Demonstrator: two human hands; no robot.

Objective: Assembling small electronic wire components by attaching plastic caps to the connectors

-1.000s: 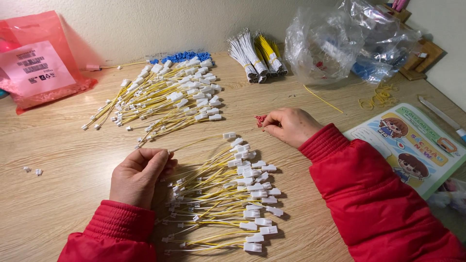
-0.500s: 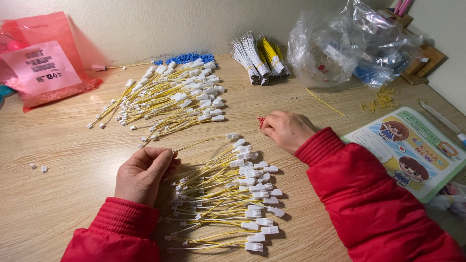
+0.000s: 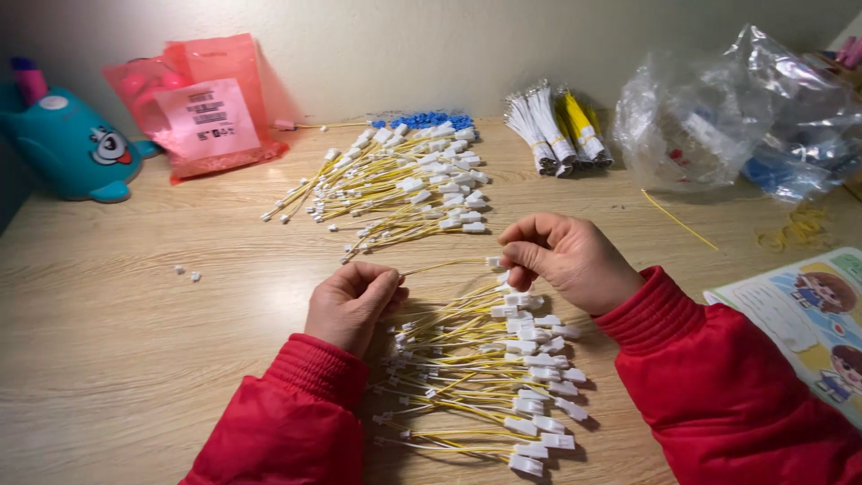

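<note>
My left hand [image 3: 352, 304] and my right hand [image 3: 567, 259] each pinch one end of a single yellow wire [image 3: 444, 265] with a white connector, stretched between them just above the wooden table [image 3: 135, 359]. Below the hands lies a near pile of yellow wires with white connectors [image 3: 485, 377]. A second, larger pile of the same wires [image 3: 395, 189] is spread farther back. Both arms wear red sleeves.
At the back stand a pink plastic bag [image 3: 202, 108], a teal toy [image 3: 76, 148], bundled white and yellow wires [image 3: 557, 135], small blue parts [image 3: 426, 119] and a crumpled clear bag [image 3: 736, 117]. A picture book [image 3: 808, 314] lies right. Two tiny white pieces [image 3: 186, 272] sit left.
The view has shifted left, bringing the teal toy into sight. Both hands stay over the near pile; a single wire is now held stretched between them.
</note>
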